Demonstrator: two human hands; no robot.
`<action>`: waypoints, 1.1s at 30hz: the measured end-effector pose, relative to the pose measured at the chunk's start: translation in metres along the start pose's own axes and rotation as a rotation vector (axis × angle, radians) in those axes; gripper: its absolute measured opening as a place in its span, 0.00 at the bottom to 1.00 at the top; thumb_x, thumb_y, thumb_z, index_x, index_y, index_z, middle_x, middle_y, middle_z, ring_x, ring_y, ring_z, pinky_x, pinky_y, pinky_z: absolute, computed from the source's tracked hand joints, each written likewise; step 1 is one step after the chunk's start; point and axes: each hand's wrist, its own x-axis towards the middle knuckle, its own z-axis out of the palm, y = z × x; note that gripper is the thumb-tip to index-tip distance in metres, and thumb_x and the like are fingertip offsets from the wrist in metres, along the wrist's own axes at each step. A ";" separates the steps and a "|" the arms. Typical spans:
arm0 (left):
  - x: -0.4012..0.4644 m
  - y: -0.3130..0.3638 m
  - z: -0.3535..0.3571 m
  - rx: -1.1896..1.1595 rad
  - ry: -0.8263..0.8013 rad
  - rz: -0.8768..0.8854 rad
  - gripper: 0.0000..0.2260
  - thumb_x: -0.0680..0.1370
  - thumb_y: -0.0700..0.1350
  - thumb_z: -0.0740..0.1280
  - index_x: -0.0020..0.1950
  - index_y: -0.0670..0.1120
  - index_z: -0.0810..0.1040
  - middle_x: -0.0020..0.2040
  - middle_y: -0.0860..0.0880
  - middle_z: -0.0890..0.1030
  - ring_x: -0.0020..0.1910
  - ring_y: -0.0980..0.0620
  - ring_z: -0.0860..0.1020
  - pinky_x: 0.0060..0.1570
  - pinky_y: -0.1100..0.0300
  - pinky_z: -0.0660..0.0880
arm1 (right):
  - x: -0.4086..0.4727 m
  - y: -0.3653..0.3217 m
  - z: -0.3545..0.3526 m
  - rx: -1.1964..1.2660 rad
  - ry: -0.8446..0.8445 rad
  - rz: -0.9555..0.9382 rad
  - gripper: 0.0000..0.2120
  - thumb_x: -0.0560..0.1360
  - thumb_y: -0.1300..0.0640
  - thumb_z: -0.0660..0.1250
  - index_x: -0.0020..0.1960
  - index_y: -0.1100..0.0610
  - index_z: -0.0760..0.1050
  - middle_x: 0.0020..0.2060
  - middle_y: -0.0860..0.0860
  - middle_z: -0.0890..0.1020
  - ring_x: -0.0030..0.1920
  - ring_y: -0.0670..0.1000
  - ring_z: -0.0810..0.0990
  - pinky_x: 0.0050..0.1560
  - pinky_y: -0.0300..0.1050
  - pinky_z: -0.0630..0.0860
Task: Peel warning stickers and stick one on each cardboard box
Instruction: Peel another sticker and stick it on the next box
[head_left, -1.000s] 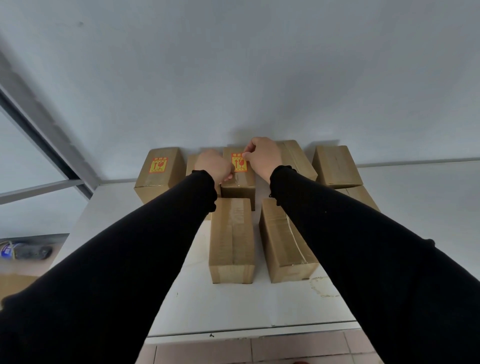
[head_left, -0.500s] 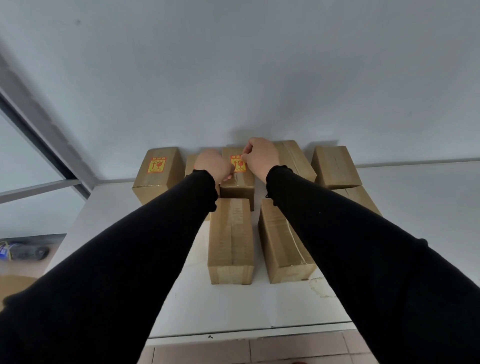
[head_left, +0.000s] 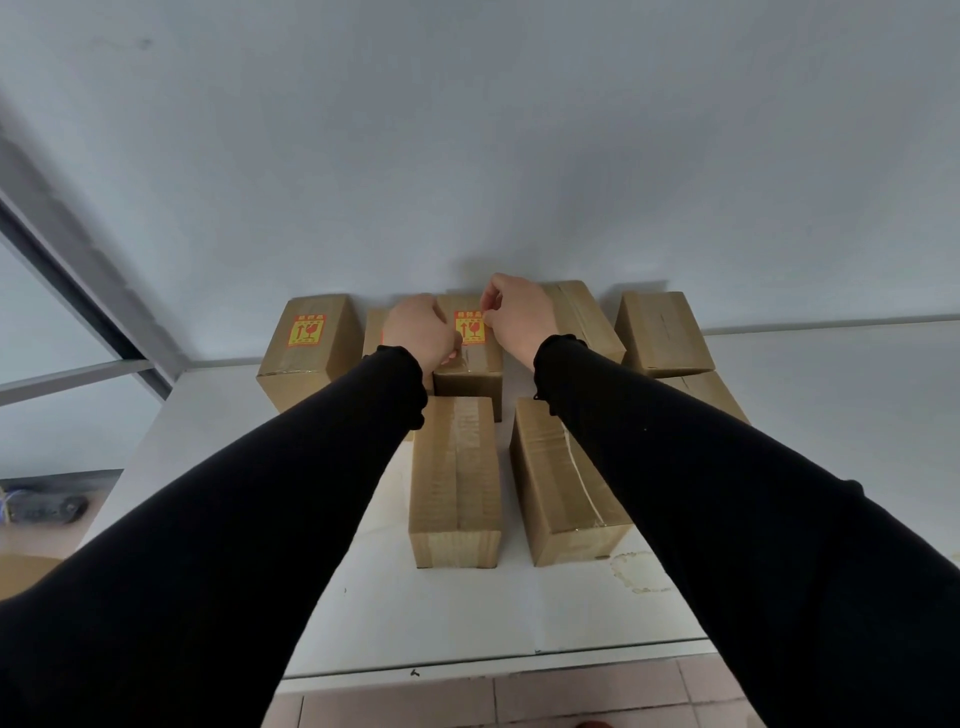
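Observation:
Several brown cardboard boxes stand on a white table (head_left: 467, 618). The back middle box (head_left: 470, 371) carries a red and yellow warning sticker (head_left: 469, 328) on top. My right hand (head_left: 519, 317) hovers over that box, its curled fingertips pinching the sticker's upper right edge. Just left of the sticker my left hand (head_left: 421, 330) is curled into a fist, its thumb resting on the box top; its palm side is hidden. The back left box (head_left: 311, 358) also bears a sticker (head_left: 306, 330). A sliver of orange shows on the box behind my left hand.
Plain taped boxes lie at front middle (head_left: 454, 478), front right (head_left: 563, 483), back right (head_left: 662, 332) and behind my right hand (head_left: 582, 312); another (head_left: 711, 389) peeks past my right sleeve. A grey wall backs the table. A window frame (head_left: 78, 291) runs at left; tiled floor lies below.
Both hands stay on the back middle box. My right hand's fingertips shifted slightly along the sticker's right edge toward its upper corner. The boxes did not move.

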 end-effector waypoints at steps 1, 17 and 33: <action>-0.001 0.000 -0.001 0.001 0.005 0.008 0.06 0.74 0.38 0.72 0.48 0.45 0.76 0.43 0.42 0.85 0.44 0.42 0.84 0.49 0.46 0.83 | -0.001 0.000 -0.001 -0.005 -0.013 -0.003 0.06 0.78 0.64 0.64 0.47 0.54 0.77 0.46 0.49 0.80 0.48 0.50 0.78 0.43 0.39 0.72; -0.029 0.000 -0.034 0.056 0.101 0.127 0.04 0.77 0.39 0.66 0.51 0.44 0.78 0.48 0.47 0.82 0.48 0.47 0.81 0.51 0.49 0.81 | -0.051 -0.013 -0.037 -0.046 -0.099 -0.044 0.05 0.79 0.60 0.65 0.54 0.53 0.76 0.51 0.49 0.78 0.51 0.49 0.76 0.48 0.39 0.69; -0.201 -0.123 -0.165 0.316 0.053 0.320 0.04 0.77 0.47 0.69 0.49 0.53 0.83 0.46 0.57 0.82 0.47 0.55 0.80 0.48 0.60 0.74 | -0.206 -0.121 -0.013 -0.140 -0.121 -0.398 0.09 0.81 0.55 0.62 0.56 0.53 0.79 0.49 0.45 0.79 0.50 0.46 0.76 0.44 0.37 0.69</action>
